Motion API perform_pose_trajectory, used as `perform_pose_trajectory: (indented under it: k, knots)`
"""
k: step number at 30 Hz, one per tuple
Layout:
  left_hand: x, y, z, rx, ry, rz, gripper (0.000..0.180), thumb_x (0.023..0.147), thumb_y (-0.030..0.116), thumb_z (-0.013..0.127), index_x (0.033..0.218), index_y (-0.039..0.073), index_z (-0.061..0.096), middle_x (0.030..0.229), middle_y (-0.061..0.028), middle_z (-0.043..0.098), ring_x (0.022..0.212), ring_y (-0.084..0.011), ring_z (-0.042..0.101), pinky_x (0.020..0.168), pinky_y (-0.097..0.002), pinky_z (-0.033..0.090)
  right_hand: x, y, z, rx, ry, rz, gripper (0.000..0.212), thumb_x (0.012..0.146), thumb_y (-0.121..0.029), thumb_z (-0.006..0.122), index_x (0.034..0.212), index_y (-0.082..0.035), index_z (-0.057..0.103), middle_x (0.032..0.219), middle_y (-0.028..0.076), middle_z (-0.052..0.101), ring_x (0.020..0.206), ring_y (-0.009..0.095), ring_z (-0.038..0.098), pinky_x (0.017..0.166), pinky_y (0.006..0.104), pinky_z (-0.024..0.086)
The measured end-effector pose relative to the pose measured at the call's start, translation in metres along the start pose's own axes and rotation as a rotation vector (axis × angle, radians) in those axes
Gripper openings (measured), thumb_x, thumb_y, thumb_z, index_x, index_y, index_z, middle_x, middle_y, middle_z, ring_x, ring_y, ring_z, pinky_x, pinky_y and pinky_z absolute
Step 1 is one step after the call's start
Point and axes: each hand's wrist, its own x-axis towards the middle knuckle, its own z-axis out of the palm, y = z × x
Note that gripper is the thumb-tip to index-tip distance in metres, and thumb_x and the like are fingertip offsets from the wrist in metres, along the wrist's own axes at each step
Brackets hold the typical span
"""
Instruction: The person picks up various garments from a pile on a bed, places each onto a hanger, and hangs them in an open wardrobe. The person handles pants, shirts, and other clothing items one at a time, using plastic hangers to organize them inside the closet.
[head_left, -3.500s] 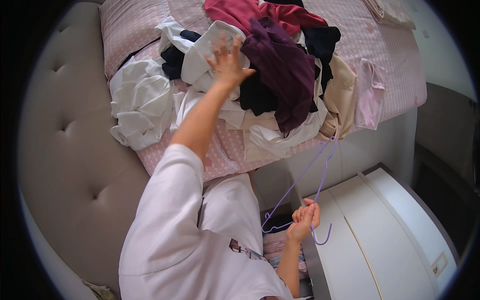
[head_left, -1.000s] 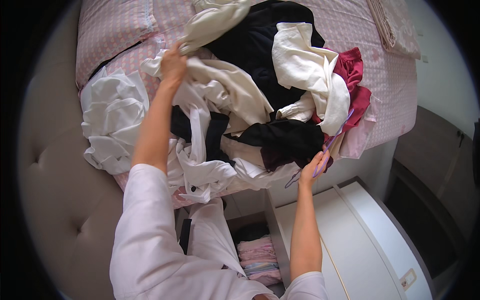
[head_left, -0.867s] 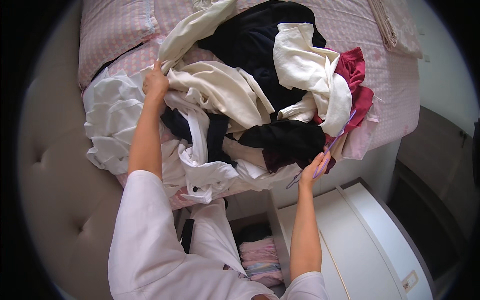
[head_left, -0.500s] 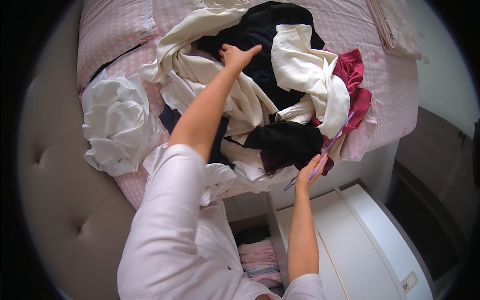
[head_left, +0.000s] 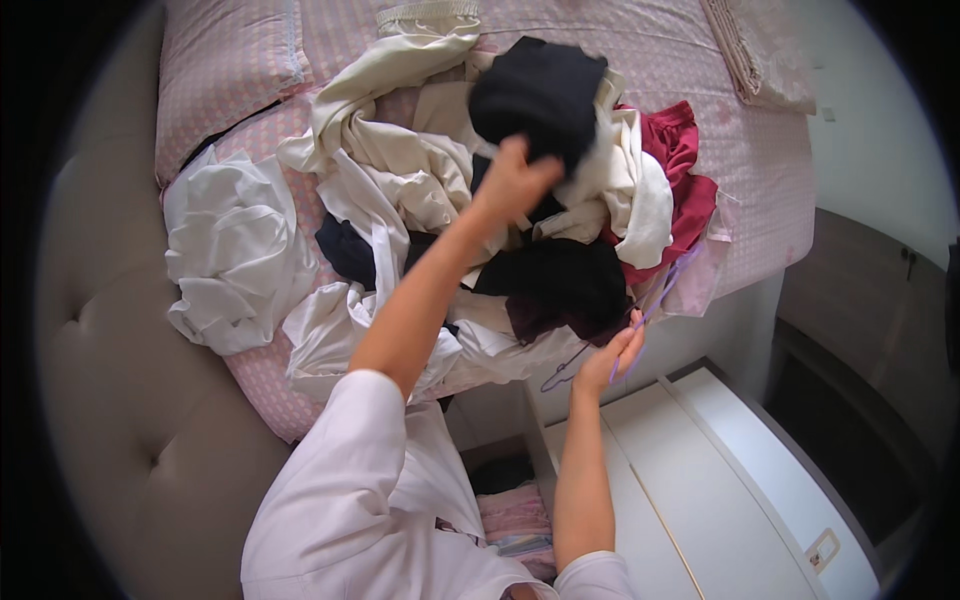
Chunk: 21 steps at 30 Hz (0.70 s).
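While the left hand (head_left: 518, 182) grips a soft, bunched black garment (head_left: 540, 95) amid crumpled clothes (head_left: 425, 180) on the bed (head_left: 765, 185), the right hand (head_left: 612, 360) holds a slim purple hanger (head_left: 676, 272). It slants at the bed's near edge.

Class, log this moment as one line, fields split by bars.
left hand: touching bunched black garment, grip unclear | right hand: holding purple clothes hanger | mixed clothes: heaped on pink bedspread

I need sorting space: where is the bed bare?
Right of the red garment, below the folded blanket, bed cover shows bare; a smaller patch lies between the pillow and cream garment. The middle, where the left hand holds dark cloth, is crowded with clothes.
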Motion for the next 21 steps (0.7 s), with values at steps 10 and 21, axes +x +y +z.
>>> perform_pose_trajectory:
  k: [10,21]
  knots:
    - [-0.202,-0.001,0.029,0.736,-0.827,0.568,0.021,0.069,0.012,0.056,0.089,0.005,0.06,0.09,-0.0121,0.06,0.091,-0.0298,0.057,0.078,-0.0388,0.045,-0.002,-0.075,-0.045,0.485,-0.351,0.426,0.033,0.084,-0.031,0.059,0.102,-0.005,0.049,0.089,0.005,0.055,0.058,0.005,0.043,0.047,0.0169,0.033]
    - [-0.238,-0.002,0.018,0.904,-0.762,0.764,0.011,0.059,0.007,0.057,0.07,0.007,0.059,0.076,-0.0075,0.059,0.075,-0.0247,0.057,0.066,-0.0353,0.045,-0.036,-0.057,-0.042,-0.289,-0.359,0.034,0.025,0.065,-0.01,0.061,0.085,0.0,0.051,0.069,0.019,0.056,0.064,0.037,0.056,0.063,0.0419,0.045]
